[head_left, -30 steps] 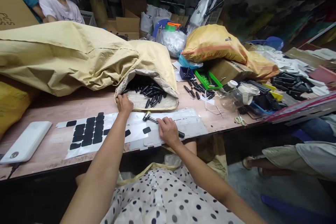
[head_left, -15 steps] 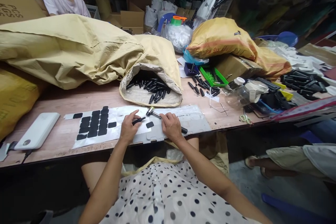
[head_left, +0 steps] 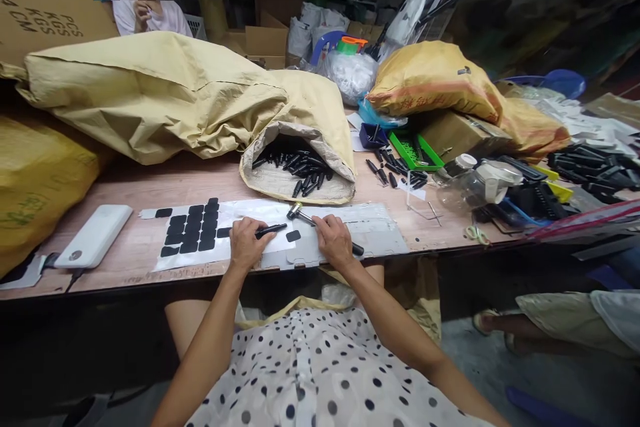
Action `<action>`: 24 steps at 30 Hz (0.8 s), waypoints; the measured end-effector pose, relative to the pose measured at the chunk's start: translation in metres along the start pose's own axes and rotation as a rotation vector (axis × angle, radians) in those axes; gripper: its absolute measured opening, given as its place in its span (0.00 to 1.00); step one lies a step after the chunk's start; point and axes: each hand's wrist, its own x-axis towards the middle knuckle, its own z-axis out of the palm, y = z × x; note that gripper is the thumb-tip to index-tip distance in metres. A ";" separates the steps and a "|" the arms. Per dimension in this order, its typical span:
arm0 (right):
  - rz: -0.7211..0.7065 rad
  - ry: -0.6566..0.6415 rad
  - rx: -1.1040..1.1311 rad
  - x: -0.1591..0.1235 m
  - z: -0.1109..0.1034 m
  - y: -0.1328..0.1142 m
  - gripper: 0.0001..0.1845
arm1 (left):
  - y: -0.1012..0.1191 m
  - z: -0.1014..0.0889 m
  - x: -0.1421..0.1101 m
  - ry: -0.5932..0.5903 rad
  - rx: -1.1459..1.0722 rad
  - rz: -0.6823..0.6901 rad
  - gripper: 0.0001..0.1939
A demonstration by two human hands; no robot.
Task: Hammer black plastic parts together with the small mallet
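Note:
My left hand (head_left: 246, 243) is closed around a slim black pen-shaped piece (head_left: 273, 229), holding it almost level just above the sheet. In my right hand (head_left: 334, 239) is a small hammer (head_left: 314, 220); its head (head_left: 295, 211) lies to the left of my fingers and its black grip shows at the right. Between the two hands a single black rounded patch (head_left: 293, 235) rests on the grey board (head_left: 370, 233). Rows of similar black patches (head_left: 193, 227) lie on a white sheet (head_left: 233, 210) left of my left hand, which partly covers one.
A paper sack (head_left: 320, 100) opens toward me with black pieces (head_left: 305, 167) inside. Rightward are a green tray (head_left: 431, 164), loose black pieces, a clear jug (head_left: 475, 187) and scissors (head_left: 477, 235). A white power bank (head_left: 95, 237) lies left. A person (head_left: 150, 17) is across the table.
The view has swung slightly left. My left hand has levelled the black piece and now covers part of a patch beside it. The person opposite has a raised hand in view.

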 end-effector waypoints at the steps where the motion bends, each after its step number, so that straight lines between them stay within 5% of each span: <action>1: -0.004 0.011 0.035 0.000 -0.002 -0.001 0.21 | 0.001 0.000 0.000 -0.018 -0.001 -0.004 0.05; 9: -0.058 0.016 0.362 -0.014 -0.016 -0.036 0.22 | -0.002 0.000 0.000 -0.052 -0.069 0.005 0.08; 24: -0.035 -0.085 0.397 -0.019 -0.020 -0.054 0.22 | -0.002 0.003 0.003 -0.029 -0.118 -0.035 0.05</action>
